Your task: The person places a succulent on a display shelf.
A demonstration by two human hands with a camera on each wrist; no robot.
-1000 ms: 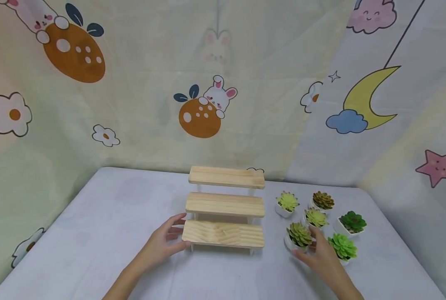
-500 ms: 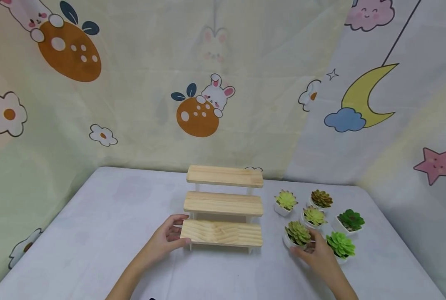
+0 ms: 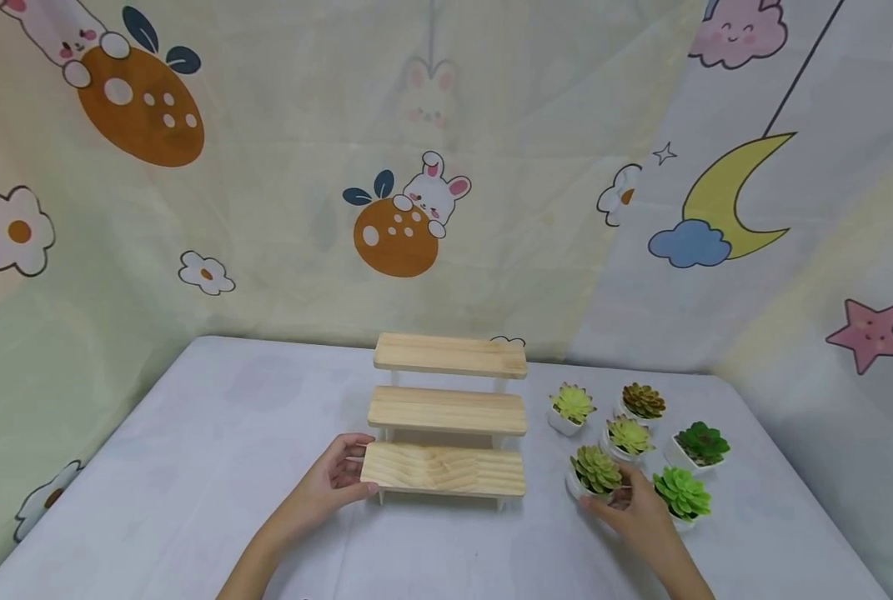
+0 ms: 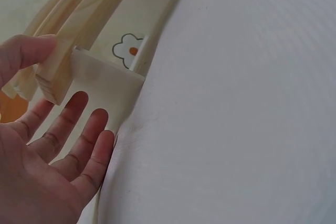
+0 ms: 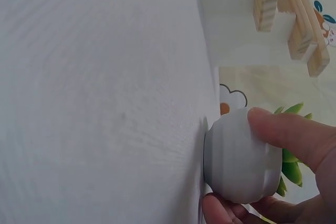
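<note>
A three-tier wooden display stand with pale boards stands mid-table in the head view. My left hand holds the left end of its lowest board; the thumb lies on the front side, the index finger behind, the other fingers spread beside the end panel. To the right, my right hand grips a dusty-green artificial succulent by its round white pot. Thumb and fingers sit on opposite sides of the pot, which stands at the table surface.
Several other potted succulents crowd around the right hand: a yellow-green one, a second yellow-green one, a brown one, a dark green one and a bright green one. A printed cloth backdrop rises behind the table.
Only a slight shift of the head view shows. Both hands stay in place, the left at the board's end and the right around the succulent's pot.
</note>
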